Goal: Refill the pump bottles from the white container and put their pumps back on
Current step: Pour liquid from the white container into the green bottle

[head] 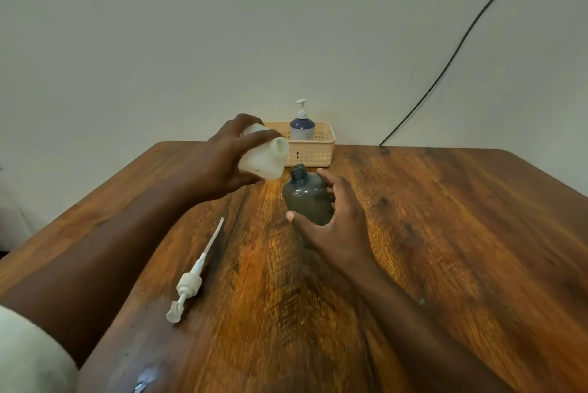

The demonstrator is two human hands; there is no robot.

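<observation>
The grey pump bottle (307,198) stands upright on the wooden table (445,233), its neck open and pump off; everything else is placed from it. The right hand (331,221) wraps its body, thumb on the near side and fingers curled round the far side. Just up and to the left of its neck, the left hand (227,159) grips the white container (262,154), fingers clamped over the top and thumb beneath, tilted so the open mouth faces toward the bottle's neck without touching it; no liquid can be seen passing. The loose pump (191,281) lies flat on the table well to the bottle's near left, dip tube pointing away. Behind the bottle sits a beige basket (318,154) holding a blue and white pump bottle (302,127) with its pump on. The grey bottle looks like light, thin plastic that would tip easily, so holding it round the middle seems wise; the container likely flexes if squeezed. The blue and white bottle carries small dotted marks, but no writing or brand can be read anywhere
</observation>
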